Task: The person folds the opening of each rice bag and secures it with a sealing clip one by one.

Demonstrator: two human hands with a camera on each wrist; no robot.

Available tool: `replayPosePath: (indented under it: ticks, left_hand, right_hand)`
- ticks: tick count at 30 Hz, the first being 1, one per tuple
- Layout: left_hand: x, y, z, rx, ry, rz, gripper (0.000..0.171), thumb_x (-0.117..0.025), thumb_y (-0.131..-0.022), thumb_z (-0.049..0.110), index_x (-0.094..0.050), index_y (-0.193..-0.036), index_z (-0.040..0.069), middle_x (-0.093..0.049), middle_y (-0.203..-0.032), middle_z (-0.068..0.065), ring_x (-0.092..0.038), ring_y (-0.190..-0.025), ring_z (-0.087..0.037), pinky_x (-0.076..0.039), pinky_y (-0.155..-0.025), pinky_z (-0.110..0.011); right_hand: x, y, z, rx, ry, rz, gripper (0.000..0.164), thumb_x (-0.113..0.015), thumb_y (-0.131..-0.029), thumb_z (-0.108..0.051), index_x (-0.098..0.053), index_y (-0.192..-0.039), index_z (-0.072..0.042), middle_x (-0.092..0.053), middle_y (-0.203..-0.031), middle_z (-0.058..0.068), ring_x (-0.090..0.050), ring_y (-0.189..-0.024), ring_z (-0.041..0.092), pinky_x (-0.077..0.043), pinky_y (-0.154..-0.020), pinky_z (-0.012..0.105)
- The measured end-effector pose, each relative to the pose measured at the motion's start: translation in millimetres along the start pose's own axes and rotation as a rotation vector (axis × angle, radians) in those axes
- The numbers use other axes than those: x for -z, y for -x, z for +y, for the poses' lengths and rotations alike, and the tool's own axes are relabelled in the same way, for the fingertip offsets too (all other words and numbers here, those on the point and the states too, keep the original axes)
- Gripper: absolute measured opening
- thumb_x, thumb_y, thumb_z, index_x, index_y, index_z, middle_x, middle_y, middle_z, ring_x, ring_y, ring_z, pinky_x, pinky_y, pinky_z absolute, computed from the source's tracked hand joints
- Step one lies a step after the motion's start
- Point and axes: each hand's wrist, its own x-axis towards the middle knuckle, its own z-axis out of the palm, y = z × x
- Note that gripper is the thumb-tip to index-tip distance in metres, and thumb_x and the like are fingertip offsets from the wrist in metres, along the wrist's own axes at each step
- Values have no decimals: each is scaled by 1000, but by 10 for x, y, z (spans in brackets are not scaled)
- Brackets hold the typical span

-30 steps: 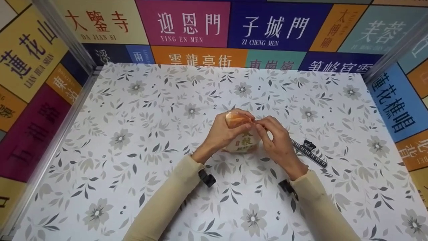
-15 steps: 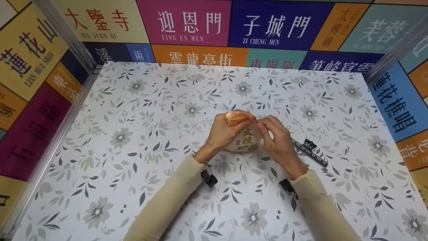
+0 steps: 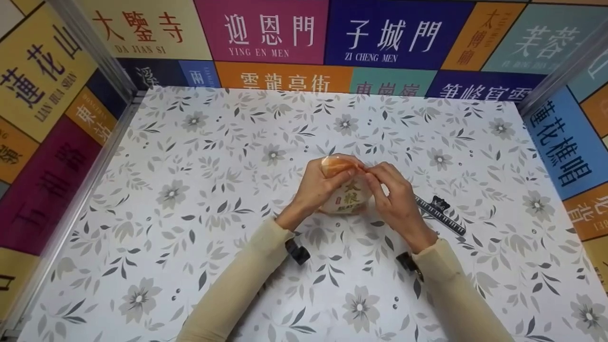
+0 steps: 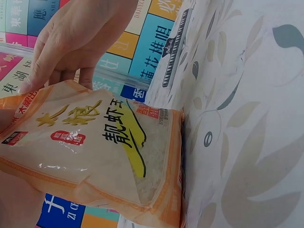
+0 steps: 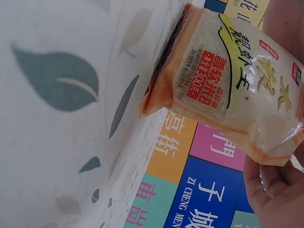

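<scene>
A small plastic bag of rice point(image 3: 349, 199), white with an orange border and gold and black lettering, stands upright on the table in front of the person. My left hand point(image 3: 316, 185) holds its orange top from the left, fingers curled behind and thumb in front. At the top edge, my right hand point(image 3: 394, 192) pinches the orange film close to the left fingertips. Grains show through the bag's clear window point(image 4: 152, 175) in the left wrist view. The right wrist view has the bag's printed front point(image 5: 228, 71), with the right fingers point(image 5: 270, 183) beside its upper edge.
A black strip with a piano-key pattern point(image 3: 444, 218) and a black tab point(image 3: 440, 203) lies right of the right hand. The tabletop point(image 3: 228, 171) wears a floral cover. Panels with colourful lettering point(image 3: 266, 33) enclose its back and sides.
My left wrist has shifted slightly to the right. Both hands keep their hold at the top of the rice bag, which stays in the same place.
</scene>
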Motion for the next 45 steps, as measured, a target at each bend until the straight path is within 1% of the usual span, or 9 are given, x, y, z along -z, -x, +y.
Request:
replayPosePath:
  ticks: [5, 9, 13, 16, 19, 24, 31, 40, 45]
  left_hand:
    - [4, 13, 18, 13, 2, -4, 20, -67, -95, 3, -75, -112, -5, -77, -113, -21, -74, -101, -11, -59, -94, -29]
    - [-12, 10, 27, 14, 8, 3, 18, -73, -94, 10, -76, -108, -2, -78, -107, -14, -74, -96, -13, -60, -89, -29]
    - [-45, -12, 22, 24, 12, 43, 16, -80, -91, 14, -76, -100, 2, -78, -99, -5, -74, -91, -14, -60, -86, -28]
    - [-60, -18, 13, 33, 7, 75, 16, -82, -90, 15, -76, -97, 2, -78, -95, -2, -74, -88, -13, -61, -83, -27]
    - [-63, -10, 12, 40, 0, 93, 15, -81, -90, 14, -76, -97, 1, -78, -94, -5, -73, -85, -12, -60, -80, -26]
    - [-64, 3, 19, 35, -9, 103, 21, -80, -91, 14, -74, -107, 2, -78, -99, -10, -72, -85, -10, -60, -79, -26]
    - [-61, 2, 17, 22, -50, 107, 18, -79, -90, 16, -71, -100, 3, -77, -95, -11, -71, -83, -9, -60, -77, -26]
    - [-49, 14, 13, 7, -76, 96, 19, -77, -91, 18, -73, -103, 4, -75, -105, -14, -71, -90, -9, -60, -81, -27]
    - [-44, 10, 19, 0, -95, 93, 21, -77, -91, 20, -73, -105, 4, -75, -104, -14, -72, -89, -11, -62, -81, -29]
  right_hand:
    - [-11, -4, -8, -4, -6, 1, 13, -61, -103, -3, -74, -106, -2, -70, -98, 10, -62, -93, 16, -48, -83, 19]
    - [-1, -5, -22, -12, -22, -6, 14, -62, -103, -3, -75, -107, -3, -70, -98, 9, -61, -92, 14, -48, -81, 19]
    - [12, -11, -35, -19, -42, -9, 15, -62, -103, -3, -76, -107, -6, -68, -95, 7, -59, -90, 12, -47, -79, 18]
    - [11, -9, -39, -18, -48, -9, 15, -63, -102, -1, -76, -107, -7, -68, -94, 7, -59, -89, 10, -47, -79, 16]
    - [-1, -7, -37, -19, -49, -12, 16, -63, -102, -1, -76, -109, -5, -69, -96, 8, -60, -89, 10, -48, -81, 15]
    - [-19, 2, -29, -28, -40, -13, 16, -61, -103, -3, -75, -112, -6, -70, -101, 8, -61, -93, 11, -49, -84, 16]
    - [-33, 1, -40, -42, -46, 21, 17, -60, -104, -2, -76, -108, -5, -70, -101, 9, -62, -92, 12, -50, -84, 16]
    - [-48, -29, -84, -32, -69, 37, 13, -65, -101, -1, -76, -105, -6, -70, -97, 8, -61, -89, 8, -50, -82, 13]
    - [-49, -36, -65, -31, -68, 37, 13, -67, -99, -1, -76, -106, -6, -69, -97, 9, -61, -89, 8, -50, -82, 12]
